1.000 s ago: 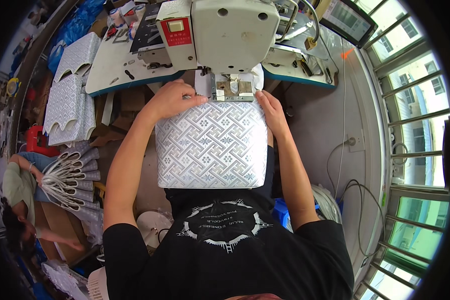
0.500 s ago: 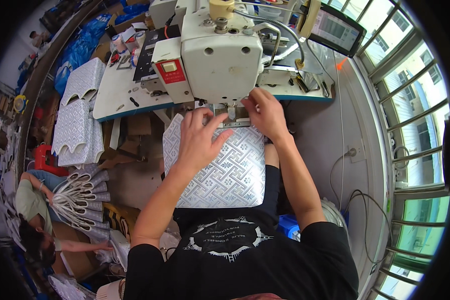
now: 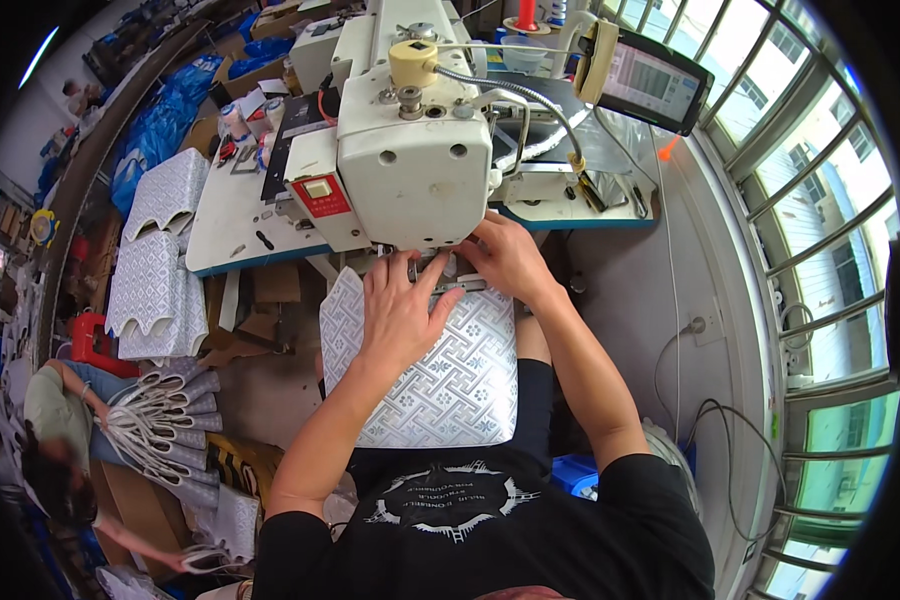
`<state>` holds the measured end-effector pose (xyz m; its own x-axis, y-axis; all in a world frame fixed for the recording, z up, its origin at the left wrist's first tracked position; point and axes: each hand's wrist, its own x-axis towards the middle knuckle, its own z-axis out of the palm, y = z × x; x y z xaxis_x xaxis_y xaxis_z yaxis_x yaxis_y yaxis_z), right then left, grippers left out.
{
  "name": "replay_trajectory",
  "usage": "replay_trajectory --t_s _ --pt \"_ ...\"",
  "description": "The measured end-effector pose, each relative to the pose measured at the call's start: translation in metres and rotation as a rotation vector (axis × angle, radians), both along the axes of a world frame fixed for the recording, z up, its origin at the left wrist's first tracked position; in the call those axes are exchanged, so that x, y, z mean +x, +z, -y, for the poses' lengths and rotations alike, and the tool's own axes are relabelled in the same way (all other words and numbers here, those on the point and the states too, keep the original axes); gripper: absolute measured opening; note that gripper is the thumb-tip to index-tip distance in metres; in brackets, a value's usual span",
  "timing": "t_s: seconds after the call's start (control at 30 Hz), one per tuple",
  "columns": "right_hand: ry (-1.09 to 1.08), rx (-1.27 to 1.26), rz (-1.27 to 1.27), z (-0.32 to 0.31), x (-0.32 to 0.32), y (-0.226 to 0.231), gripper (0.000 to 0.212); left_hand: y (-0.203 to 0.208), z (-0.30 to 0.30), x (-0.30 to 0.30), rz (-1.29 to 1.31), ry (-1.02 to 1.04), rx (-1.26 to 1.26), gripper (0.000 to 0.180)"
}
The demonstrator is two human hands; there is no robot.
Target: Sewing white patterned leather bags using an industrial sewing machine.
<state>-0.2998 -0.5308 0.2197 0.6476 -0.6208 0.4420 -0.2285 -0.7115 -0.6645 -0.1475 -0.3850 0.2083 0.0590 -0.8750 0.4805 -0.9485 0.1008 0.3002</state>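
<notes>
A patterned white-and-grey sheet [image 3: 440, 385] hangs from the work area of a sewing machine [image 3: 410, 160] down over my lap. My left hand [image 3: 405, 310] rests on the sheet's far end, fingers spread and fingertips at the metal clamp [image 3: 460, 285] under the machine head. Close to the needle area, my right hand [image 3: 508, 258] is bent inward with thumb and fingers drawn together just below the head. Whatever those fingertips pinch, if anything, is too small to make out. The needle itself is hidden by the machine head and my fingers.
Stacked patterned pieces [image 3: 155, 290] hang by the left of the white table [image 3: 240, 225]. A control screen [image 3: 650, 80] stands at the back right, before a barred window [image 3: 830, 290]. At the lower left a co-worker [image 3: 60, 430] handles a fanned bundle of pieces [image 3: 165, 410].
The view has shifted, so the machine sits lower and farther left. My right hand's fingers have moved inward beneath the head. My left hand stays spread on the sheet. The co-worker's lower arm has moved.
</notes>
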Motion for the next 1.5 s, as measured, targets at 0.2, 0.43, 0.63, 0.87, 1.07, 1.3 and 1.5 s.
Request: replay_trajectory --t_s 0.2,0.43,0.63,0.87,1.07,1.3,1.5 --pt "0.019 -0.013 -0.027 -0.003 -0.002 0.0 0.019 0.003 -0.001 -0.002 0.029 0.011 0.004 0.048" --pt "0.163 -0.259 -0.166 -0.004 -0.015 0.001 0.017 -0.001 -0.004 0.006 -0.054 -0.044 -0.073 0.04" --pt "0.049 -0.165 -0.078 0.007 -0.008 0.001 0.017 -0.002 -0.005 0.004 -0.061 -0.08 -0.079 0.038" --pt "0.067 -0.23 0.046 0.025 0.011 -0.006 0.025 -0.005 -0.003 0.004 -0.086 -0.124 -0.084 0.039" --pt "0.178 -0.513 0.017 0.033 0.012 -0.008 0.018 -0.002 -0.002 0.005 -0.099 -0.116 -0.092 0.037" --pt "0.136 -0.327 -0.26 0.023 0.005 0.01 0.029 -0.004 0.0 0.008 -0.101 -0.147 -0.077 0.033" --pt "0.168 -0.145 -0.432 0.025 0.002 0.022 0.022 -0.005 0.0 0.01 -0.099 -0.156 -0.065 0.032"
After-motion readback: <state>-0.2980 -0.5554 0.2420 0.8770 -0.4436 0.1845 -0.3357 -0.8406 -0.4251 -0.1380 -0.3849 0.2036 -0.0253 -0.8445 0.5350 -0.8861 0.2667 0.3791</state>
